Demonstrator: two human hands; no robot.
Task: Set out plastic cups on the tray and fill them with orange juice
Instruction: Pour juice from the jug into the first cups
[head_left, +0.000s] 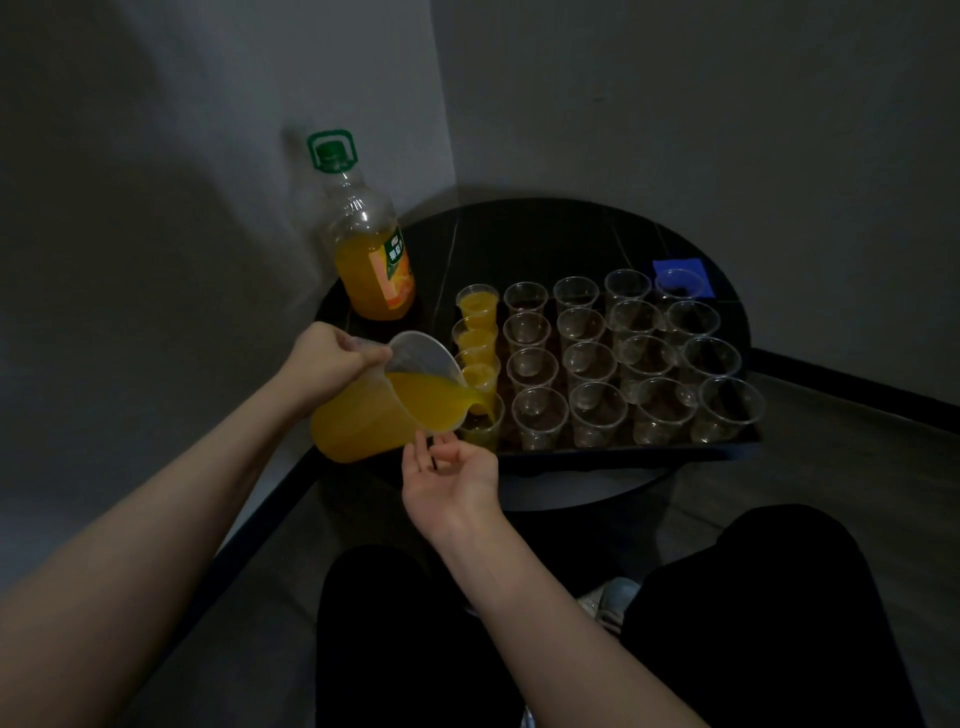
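Head cam: left hand (332, 358) grips the tilted jug (387, 397), juice pouring into the nearest left-column cup (480, 426) on the tray (623, 451). Right hand (449, 470) sits relaxed, palm up, just below the jug. Bottle (371, 244) stands left of the tray.

Bare room corner, round table (571, 218)

Dark round table (545, 228), tray (623, 451), juice bottle (371, 260)

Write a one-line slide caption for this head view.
Left hand tips a jug of orange juice into the nearest cup on the tray; right hand waits open below.
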